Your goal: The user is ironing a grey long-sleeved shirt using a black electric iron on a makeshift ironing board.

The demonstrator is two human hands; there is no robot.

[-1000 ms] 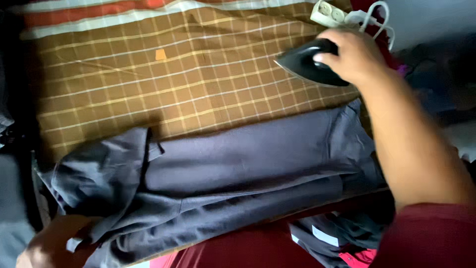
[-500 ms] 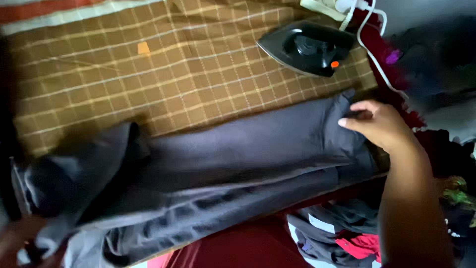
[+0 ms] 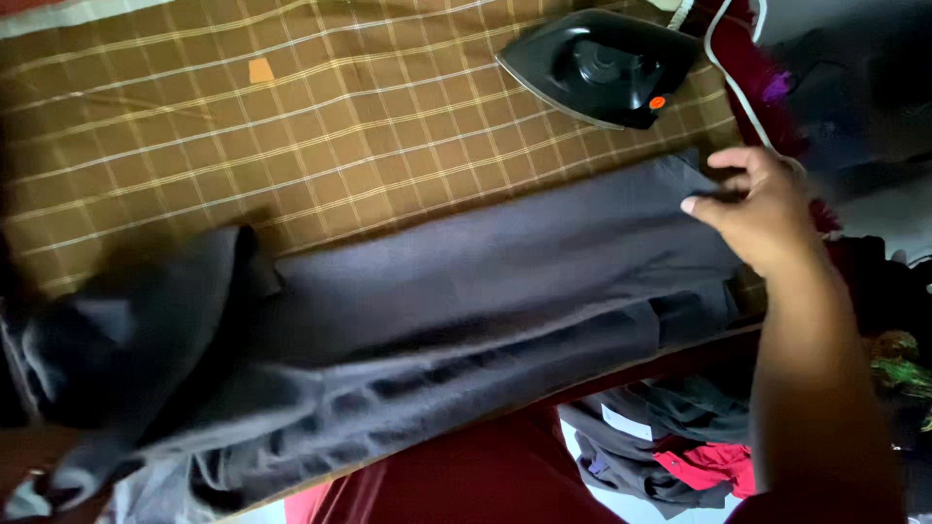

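Down at the far left edge of the frame I see the bunched waist end of the dark grey trousers [image 3: 408,320], folded over itself and blurred; my left hand is not visible there, so I cannot tell its state. From that bundle the trousers run flat across the middle of the frame toward the right, lying on the brown checked cloth [image 3: 291,126] that covers the upper half of the picture. That cloth is bare in the upper left and centre. Upper right of centre, the black iron [image 3: 597,63] lies on the checked cloth, well apart from the trouser leg, with its white cord [image 3: 738,87] trailing down the right side. At the right, my right hand [image 3: 762,209] pinches the hem end of the trousers between thumb and fingers, closed on the fabric near the cloth's right edge. Below it, in the lower right, a heap of grey and red clothes [image 3: 670,451] sits beyond the surface's near edge.
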